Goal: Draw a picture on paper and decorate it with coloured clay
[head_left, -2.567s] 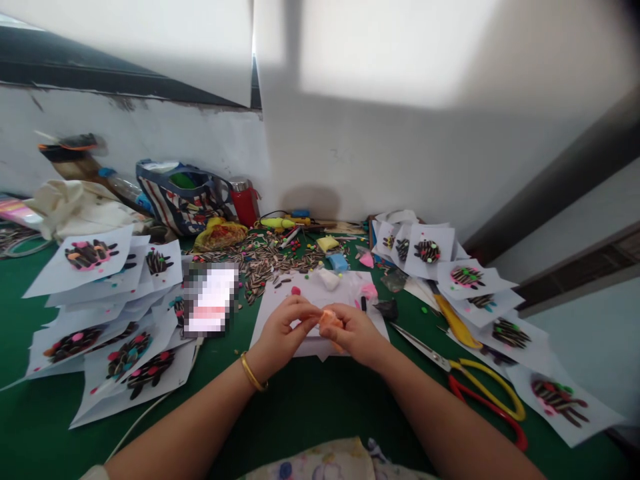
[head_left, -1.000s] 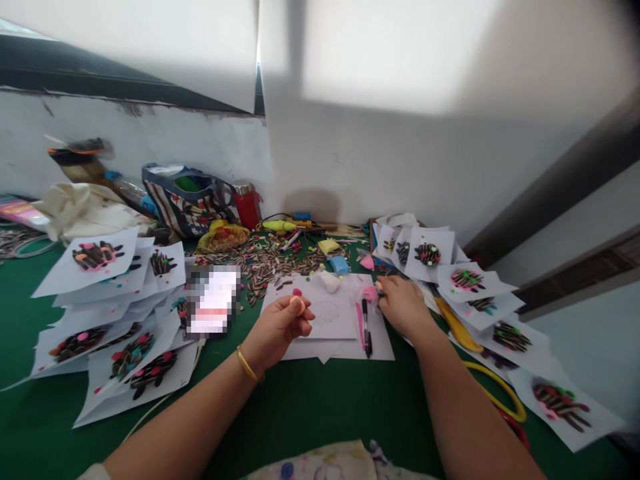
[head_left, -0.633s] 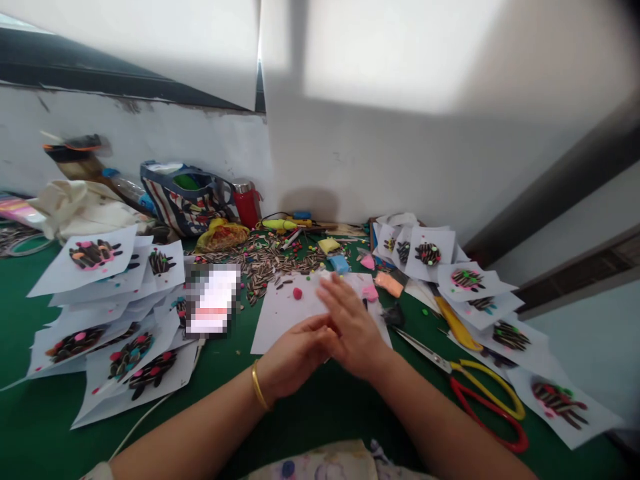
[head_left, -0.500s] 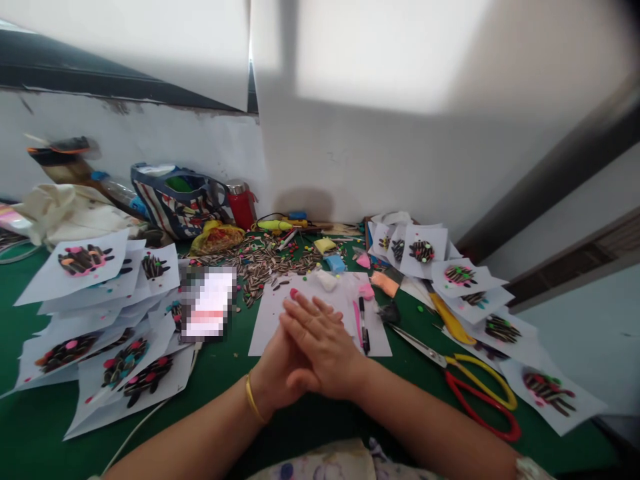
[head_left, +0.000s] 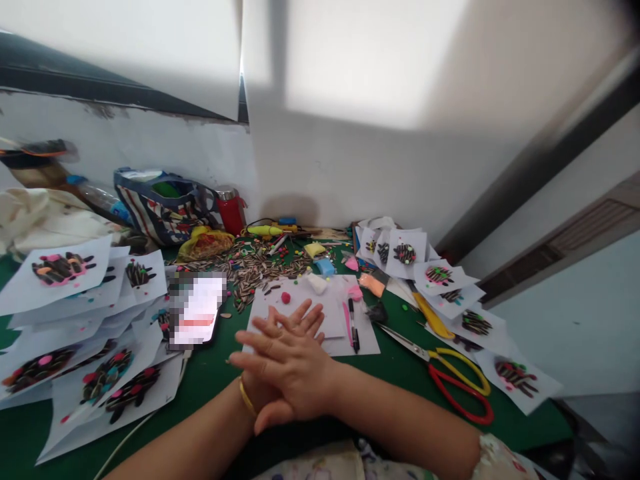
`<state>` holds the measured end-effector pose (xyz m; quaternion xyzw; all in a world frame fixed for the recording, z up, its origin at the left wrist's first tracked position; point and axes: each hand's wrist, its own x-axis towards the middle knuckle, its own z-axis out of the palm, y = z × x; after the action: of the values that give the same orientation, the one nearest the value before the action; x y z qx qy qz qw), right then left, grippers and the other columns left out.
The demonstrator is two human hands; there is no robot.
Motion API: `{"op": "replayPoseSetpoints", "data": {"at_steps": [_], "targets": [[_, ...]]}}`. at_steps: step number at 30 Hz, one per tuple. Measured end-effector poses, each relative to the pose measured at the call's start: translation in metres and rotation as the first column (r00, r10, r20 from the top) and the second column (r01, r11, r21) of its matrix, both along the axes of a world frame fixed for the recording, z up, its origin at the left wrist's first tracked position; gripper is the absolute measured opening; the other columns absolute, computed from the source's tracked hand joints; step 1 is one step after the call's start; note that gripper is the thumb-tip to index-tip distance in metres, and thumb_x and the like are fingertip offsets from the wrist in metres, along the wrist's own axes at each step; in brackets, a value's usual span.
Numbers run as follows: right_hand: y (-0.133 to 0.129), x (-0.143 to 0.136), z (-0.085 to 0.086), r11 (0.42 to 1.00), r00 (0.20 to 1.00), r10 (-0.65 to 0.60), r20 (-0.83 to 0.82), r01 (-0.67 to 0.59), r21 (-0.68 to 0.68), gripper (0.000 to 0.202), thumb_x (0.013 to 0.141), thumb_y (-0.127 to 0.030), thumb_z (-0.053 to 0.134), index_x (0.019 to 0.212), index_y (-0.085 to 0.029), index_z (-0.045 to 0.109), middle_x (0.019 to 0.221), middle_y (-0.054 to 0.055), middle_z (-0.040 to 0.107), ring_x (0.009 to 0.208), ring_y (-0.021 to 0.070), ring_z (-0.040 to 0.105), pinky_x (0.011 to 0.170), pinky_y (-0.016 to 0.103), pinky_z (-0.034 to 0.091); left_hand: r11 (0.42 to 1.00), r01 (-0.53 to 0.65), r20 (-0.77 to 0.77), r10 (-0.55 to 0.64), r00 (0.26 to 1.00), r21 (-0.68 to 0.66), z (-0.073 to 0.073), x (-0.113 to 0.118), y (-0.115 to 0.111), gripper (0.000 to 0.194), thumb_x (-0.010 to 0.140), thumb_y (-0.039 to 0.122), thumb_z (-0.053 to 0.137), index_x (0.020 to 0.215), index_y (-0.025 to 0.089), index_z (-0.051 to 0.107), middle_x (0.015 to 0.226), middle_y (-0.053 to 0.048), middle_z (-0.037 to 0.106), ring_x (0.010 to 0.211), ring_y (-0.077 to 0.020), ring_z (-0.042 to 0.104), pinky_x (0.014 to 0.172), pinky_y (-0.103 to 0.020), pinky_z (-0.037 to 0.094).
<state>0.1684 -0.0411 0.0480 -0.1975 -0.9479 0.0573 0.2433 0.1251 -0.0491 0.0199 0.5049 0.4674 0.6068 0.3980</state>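
Note:
My right hand (head_left: 295,377) lies across my left hand (head_left: 299,323), palm to palm, with the fingers of both spread. Whatever may be between the palms is hidden. White paper sheets (head_left: 260,310) lie just beyond the hands on the green table. On them are a red clay ball (head_left: 285,297), a few dark seeds, a black pen (head_left: 354,327), a pink tool (head_left: 346,320) and a lump of pink clay (head_left: 355,292). A white clay packet (head_left: 317,283) rests at the sheets' far edge.
Left: stacked seed pictures (head_left: 90,293) and a phone (head_left: 203,310) on a cable. Right: large scissors (head_left: 425,353), a yellow-handled tool (head_left: 433,313) and more seed pictures (head_left: 520,380). Behind: loose seeds (head_left: 260,267), a bag (head_left: 165,207) and a red flask (head_left: 231,212).
My hands have turned across each other and their fingers have spread apart. The red ball now shows fully on the paper. The whole view has shifted slightly.

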Motion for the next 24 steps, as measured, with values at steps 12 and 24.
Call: {"op": "replayPoseSetpoints", "data": {"at_steps": [12, 24], "targets": [[0.035, 0.048, -0.002, 0.917, 0.919, -0.365, -0.148, 0.328, -0.227, 0.071, 0.078, -0.054, 0.069, 0.138, -0.021, 0.048, 0.150, 0.011, 0.040, 0.145, 0.0298, 0.020, 0.118, 0.052, 0.014, 0.672, 0.716, 0.738, -0.383, 0.555, -0.190, 0.019, -0.069, 0.011, 0.033, 0.096, 0.038, 0.048, 0.126, 0.025, 0.055, 0.122, -0.008, 0.062, 0.113, -0.0197, 0.061, 0.095, -0.032, 0.050], [0.031, 0.049, -0.023, 0.891, 0.845, -0.383, -0.374, 0.232, -0.390, 0.024, 0.083, -0.024, 0.069, 0.107, -0.028, 0.069, 0.134, 0.006, 0.055, 0.138, 0.0266, 0.033, 0.114, 0.049, 0.027, 0.741, 0.561, 0.429, -0.399, 0.810, -0.369, 0.013, -0.073, 0.016, 0.038, 0.083, 0.045, 0.068, 0.111, 0.019, 0.067, 0.103, -0.007, 0.067, 0.087, -0.0147, 0.062, 0.071, -0.023, 0.047]]}}
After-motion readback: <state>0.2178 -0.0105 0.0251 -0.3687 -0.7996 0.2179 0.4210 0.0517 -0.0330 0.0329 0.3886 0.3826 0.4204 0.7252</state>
